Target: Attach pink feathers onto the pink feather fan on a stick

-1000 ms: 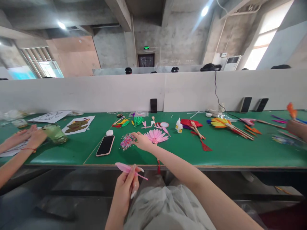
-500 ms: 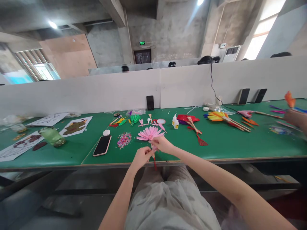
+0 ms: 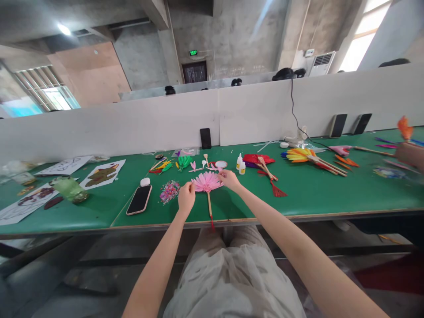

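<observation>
A pink feather fan [image 3: 207, 181] with a thin wooden handle lies on the green table [image 3: 298, 198], its red tassel hanging over the front edge. My left hand [image 3: 186, 197] pinches the fan's left edge with closed fingers. My right hand [image 3: 229, 179] pinches the fan's right edge. A small heap of mixed-colour sequins [image 3: 169, 191] lies just left of my left hand.
A black phone [image 3: 139, 199] and a white earbud case [image 3: 145, 181] lie to the left. Glue bottles [image 3: 240, 163], loose feathers [image 3: 183, 162], a red fan [image 3: 261, 161] and a yellow-orange fan [image 3: 306, 157] sit further back. A green cup [image 3: 69, 189] and drawings are far left. A white partition [image 3: 251, 115] backs the table.
My left hand rose from my lap, where it held a pink feather. Both hands met at the fan's handle, then spread to the fan's two sides.
</observation>
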`<control>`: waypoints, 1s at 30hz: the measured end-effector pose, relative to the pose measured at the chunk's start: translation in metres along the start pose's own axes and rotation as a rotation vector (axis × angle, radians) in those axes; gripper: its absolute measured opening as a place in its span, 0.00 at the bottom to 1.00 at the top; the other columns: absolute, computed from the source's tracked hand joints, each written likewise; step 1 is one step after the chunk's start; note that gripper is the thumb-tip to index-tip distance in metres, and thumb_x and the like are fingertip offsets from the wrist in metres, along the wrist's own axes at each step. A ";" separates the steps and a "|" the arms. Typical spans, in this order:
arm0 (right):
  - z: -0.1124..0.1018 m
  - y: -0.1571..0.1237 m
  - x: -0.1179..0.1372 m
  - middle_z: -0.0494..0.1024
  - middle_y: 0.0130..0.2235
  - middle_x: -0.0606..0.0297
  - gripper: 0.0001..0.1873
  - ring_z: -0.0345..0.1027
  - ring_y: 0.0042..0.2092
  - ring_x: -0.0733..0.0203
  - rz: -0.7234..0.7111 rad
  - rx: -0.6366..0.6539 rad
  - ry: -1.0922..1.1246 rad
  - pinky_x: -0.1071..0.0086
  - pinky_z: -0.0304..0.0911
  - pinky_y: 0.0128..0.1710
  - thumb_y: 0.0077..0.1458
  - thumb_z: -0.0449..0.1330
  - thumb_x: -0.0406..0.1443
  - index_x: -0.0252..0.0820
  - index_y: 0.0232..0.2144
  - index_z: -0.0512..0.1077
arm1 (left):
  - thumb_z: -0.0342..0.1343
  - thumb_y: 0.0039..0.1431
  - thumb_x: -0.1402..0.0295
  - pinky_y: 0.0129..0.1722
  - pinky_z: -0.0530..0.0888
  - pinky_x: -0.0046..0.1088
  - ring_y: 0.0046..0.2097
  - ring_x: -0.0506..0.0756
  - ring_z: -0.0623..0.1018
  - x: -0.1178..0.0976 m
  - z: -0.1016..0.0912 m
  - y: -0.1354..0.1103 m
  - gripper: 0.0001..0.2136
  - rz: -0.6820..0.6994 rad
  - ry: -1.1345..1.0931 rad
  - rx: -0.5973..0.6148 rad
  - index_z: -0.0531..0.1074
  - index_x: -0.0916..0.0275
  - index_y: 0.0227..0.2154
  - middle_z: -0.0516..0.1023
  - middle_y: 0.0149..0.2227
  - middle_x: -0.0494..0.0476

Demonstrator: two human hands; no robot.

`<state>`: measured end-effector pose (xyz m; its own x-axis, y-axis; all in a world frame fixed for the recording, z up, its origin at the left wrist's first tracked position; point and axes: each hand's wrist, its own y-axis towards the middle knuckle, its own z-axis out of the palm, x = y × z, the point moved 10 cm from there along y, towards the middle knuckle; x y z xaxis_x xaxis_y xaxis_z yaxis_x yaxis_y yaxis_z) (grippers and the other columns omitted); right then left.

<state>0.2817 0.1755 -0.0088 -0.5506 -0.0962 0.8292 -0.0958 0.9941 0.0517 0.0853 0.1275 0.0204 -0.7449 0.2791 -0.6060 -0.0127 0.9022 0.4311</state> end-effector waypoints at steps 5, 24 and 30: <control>-0.002 0.013 -0.002 0.72 0.45 0.59 0.14 0.69 0.42 0.60 -0.026 0.035 -0.090 0.61 0.67 0.41 0.60 0.55 0.39 0.37 0.46 0.68 | 0.48 0.57 0.70 0.47 0.63 0.39 0.43 0.61 0.70 -0.003 -0.003 -0.013 0.07 0.104 0.116 -0.138 0.71 0.63 0.33 0.72 0.35 0.62; -0.016 0.025 0.024 0.70 0.25 0.69 0.14 0.65 0.26 0.64 -0.311 0.125 -0.090 0.70 0.60 0.29 0.54 0.54 0.40 0.39 0.41 0.68 | 0.53 0.57 0.61 0.50 0.62 0.39 0.47 0.60 0.67 0.000 0.018 0.031 0.13 0.258 0.231 -0.121 0.69 0.60 0.42 0.69 0.40 0.62; -0.025 0.039 0.017 0.72 0.24 0.68 0.13 0.68 0.26 0.61 -0.306 0.113 -0.076 0.69 0.62 0.30 0.53 0.56 0.43 0.42 0.39 0.69 | 0.52 0.58 0.60 0.50 0.62 0.39 0.48 0.59 0.66 -0.002 0.029 0.057 0.12 0.291 0.176 -0.044 0.69 0.59 0.42 0.69 0.41 0.59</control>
<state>0.2894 0.2138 0.0215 -0.5421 -0.3967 0.7408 -0.3547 0.9072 0.2262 0.1053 0.1877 0.0274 -0.8251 0.4585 -0.3301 0.1918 0.7769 0.5997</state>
